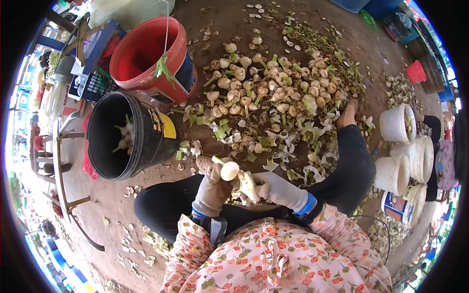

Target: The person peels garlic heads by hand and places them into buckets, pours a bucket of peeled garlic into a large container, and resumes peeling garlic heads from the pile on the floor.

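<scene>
The left hand's grip [211,188] is holding the pale bulb [229,171] over the lap; the right hand's [283,190] is pinching a ragged husk [247,187]. The black bucket [155,139] is sitting near ten o'clock, the heap [278,88] at one. If those gloved fingers are slackening, the smooth bulb could be slipping out.

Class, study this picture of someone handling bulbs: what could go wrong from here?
The smooth white bulb might slip from the gloved left hand onto the littered ground. The foot sits right by the pile of bulbs, so shifting it could scatter or crush some.
</scene>
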A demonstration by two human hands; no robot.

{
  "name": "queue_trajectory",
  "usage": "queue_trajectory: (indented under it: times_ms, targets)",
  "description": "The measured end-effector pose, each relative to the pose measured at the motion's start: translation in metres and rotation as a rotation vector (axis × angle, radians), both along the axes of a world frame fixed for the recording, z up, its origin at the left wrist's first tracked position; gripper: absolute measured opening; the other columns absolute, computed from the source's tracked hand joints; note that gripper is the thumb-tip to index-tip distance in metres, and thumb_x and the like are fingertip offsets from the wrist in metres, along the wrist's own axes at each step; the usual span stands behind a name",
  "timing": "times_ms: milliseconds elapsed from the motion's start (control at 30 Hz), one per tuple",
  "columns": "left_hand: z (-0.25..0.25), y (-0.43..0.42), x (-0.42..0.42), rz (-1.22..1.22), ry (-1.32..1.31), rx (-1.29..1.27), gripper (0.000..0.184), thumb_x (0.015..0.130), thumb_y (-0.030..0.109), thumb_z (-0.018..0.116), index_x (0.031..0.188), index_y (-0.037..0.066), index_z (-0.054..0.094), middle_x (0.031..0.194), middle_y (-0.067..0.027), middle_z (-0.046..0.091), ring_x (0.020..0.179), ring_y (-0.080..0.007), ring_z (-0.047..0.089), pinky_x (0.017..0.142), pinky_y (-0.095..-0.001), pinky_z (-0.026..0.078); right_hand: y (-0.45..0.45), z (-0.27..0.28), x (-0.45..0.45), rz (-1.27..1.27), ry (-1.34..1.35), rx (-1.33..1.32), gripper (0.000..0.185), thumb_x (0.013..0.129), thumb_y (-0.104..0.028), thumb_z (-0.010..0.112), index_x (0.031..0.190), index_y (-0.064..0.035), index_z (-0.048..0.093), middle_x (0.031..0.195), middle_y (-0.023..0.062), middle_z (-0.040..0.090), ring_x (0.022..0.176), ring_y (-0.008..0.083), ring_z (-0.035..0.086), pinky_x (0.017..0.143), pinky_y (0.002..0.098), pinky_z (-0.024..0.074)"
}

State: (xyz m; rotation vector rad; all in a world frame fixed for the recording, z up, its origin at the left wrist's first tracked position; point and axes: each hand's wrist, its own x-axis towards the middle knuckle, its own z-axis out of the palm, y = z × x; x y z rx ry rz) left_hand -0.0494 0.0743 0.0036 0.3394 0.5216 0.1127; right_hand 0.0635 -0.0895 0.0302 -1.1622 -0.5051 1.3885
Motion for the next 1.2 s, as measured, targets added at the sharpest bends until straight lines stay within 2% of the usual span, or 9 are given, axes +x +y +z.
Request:
queue_trajectory:
  times_ms: [67,200,333,400,567,800,933,1133,1200]
  targets:
    - [-0.004,-0.004,0.004,0.0,0.048,0.099,0.038,0.085,0.031,0.063,0.113,0.006,0.053,0.102,-0.0045,0.061,0.094,-0.0177,0.059,0.075,-0.0295,0.049,0.0,0.032,0.016,-0.247,-0.071,0.21,0.044,0.088,-0.036,0.059,0.109,0.0022,0.054,0.09,0.0039,0.061,0.077,0.0089,0.055,0.071,0.0239,0.0454]
    - [-0.015,0.027,-0.003,0.136,0.126,0.167,0.036,0.089,0.033,0.058,0.115,0.009,0.053,0.102,-0.0043,0.059,0.084,-0.0147,0.056,0.071,-0.0283,0.048,-0.011,0.016,0.072,-0.575,-0.002,0.217,0.032,0.091,-0.024,0.054,0.109,0.0031,0.054,0.094,0.0124,0.065,0.079,0.0182,0.064,0.071,0.0287,0.0521]
    - [0.039,0.095,-0.004,0.388,0.001,0.451,0.032,0.094,0.032,0.049,0.111,0.005,0.052,0.098,-0.005,0.059,0.085,-0.0134,0.057,0.071,-0.0251,0.05,-0.054,-0.093,0.097,0.584,-1.08,-0.694,0.035,0.084,-0.031,0.054,0.102,-0.0023,0.062,0.099,0.0149,0.065,0.089,0.0296,0.064,0.078,0.0378,0.0496]
    - [0.059,0.125,-0.008,0.548,-0.309,0.202,0.037,0.092,0.037,0.052,0.111,0.006,0.052,0.096,-0.004,0.058,0.082,-0.013,0.056,0.066,-0.0224,0.049,-0.053,-0.1,0.086,0.719,-1.173,-1.028,0.041,0.08,-0.039,0.055,0.1,-0.0042,0.063,0.097,0.018,0.064,0.091,0.0358,0.061,0.079,0.0406,0.0481]
    - [0.049,0.09,0.024,0.367,0.036,0.192,0.036,0.089,0.035,0.057,0.108,0.006,0.055,0.093,-0.0032,0.061,0.078,-0.0136,0.058,0.063,-0.025,0.048,-0.007,-0.197,0.097,0.075,-0.919,-0.798,0.037,0.079,-0.036,0.057,0.094,-0.0033,0.064,0.1,0.0204,0.063,0.096,0.0344,0.06,0.081,0.0397,0.049]
    - [-0.014,0.021,0.045,-0.041,0.311,0.146,0.035,0.087,0.019,0.061,0.116,0.002,0.052,0.088,-0.0059,0.058,0.075,-0.0137,0.056,0.065,-0.0252,0.049,0.044,-0.24,0.079,0.094,-0.758,-1.211,0.038,0.076,-0.031,0.062,0.104,-0.0045,0.059,0.104,0.0186,0.063,0.099,0.0334,0.06,0.084,0.0397,0.0481]
    - [-0.026,0.006,0.06,-0.205,0.618,0.33,0.054,0.084,0.016,0.06,0.131,0.002,0.037,0.099,-0.0093,0.057,0.077,-0.0137,0.057,0.065,-0.0256,0.049,0.055,-0.138,0.082,0.005,-0.768,-0.902,0.038,0.077,-0.023,0.062,0.111,-0.0084,0.056,0.104,0.0184,0.062,0.099,0.0361,0.058,0.085,0.0391,0.0464]
    - [-0.034,0.0,0.064,-0.046,0.243,0.464,0.052,0.083,0.003,0.062,0.129,0.0,0.038,0.109,-0.0112,0.056,0.088,-0.0143,0.059,0.071,-0.0256,0.052,0.038,-0.043,0.048,-0.323,-1.118,-0.009,0.056,0.079,-0.012,0.063,0.13,-0.0058,0.041,0.105,0.0139,0.059,0.093,0.0254,0.06,0.083,0.0364,0.0471]
    - [-0.001,-0.002,0.065,-0.026,0.192,0.454,0.048,0.08,-0.005,0.063,0.123,0.001,0.043,0.108,-0.0106,0.056,0.09,-0.0142,0.059,0.074,-0.0251,0.051,0.032,-0.035,0.05,-0.518,-0.202,-0.092,0.052,0.085,-0.016,0.06,0.131,-0.0038,0.039,0.095,0.0064,0.057,0.079,0.0122,0.055,0.075,0.0269,0.0464]
